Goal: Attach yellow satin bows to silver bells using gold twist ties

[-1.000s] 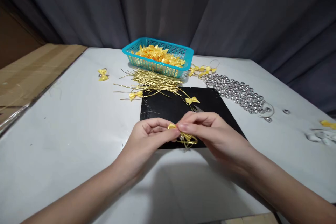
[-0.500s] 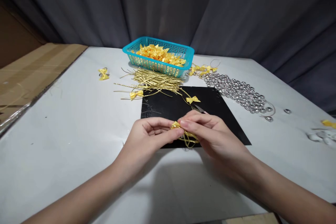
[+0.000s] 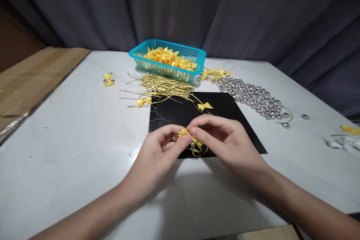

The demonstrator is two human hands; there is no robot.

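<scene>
A yellow ribbon bow [image 3: 197, 143] with thin gold cord [image 3: 194, 149] looped about it is held between my two hands, over the near part of a black mat [image 3: 225, 110]. My left hand [image 3: 163, 146] pinches the bow's left side between thumb and fingers. Thumb and forefinger of my right hand [image 3: 225, 135] are closed at its upper right, where I cannot make out whether they grip bow or cord. Just beyond the hands, another yellow bow [image 3: 205, 106] lies on the mat with a gold cord.
A blue basket [image 3: 201, 62] of yellow bows stands at the back, with a pile of gold cords [image 3: 167, 86] before it. Silver beads [image 3: 253, 97] spread to the right. Loose bows lie at left [image 3: 108, 80] and far right. Cardboard [image 3: 36, 71] borders the white table [image 3: 84, 120].
My right hand's fingers have shifted slightly left and bent into a higher arch. The bow's yellow ribbon shows more between the hands. The whole view has shifted slightly.
</scene>
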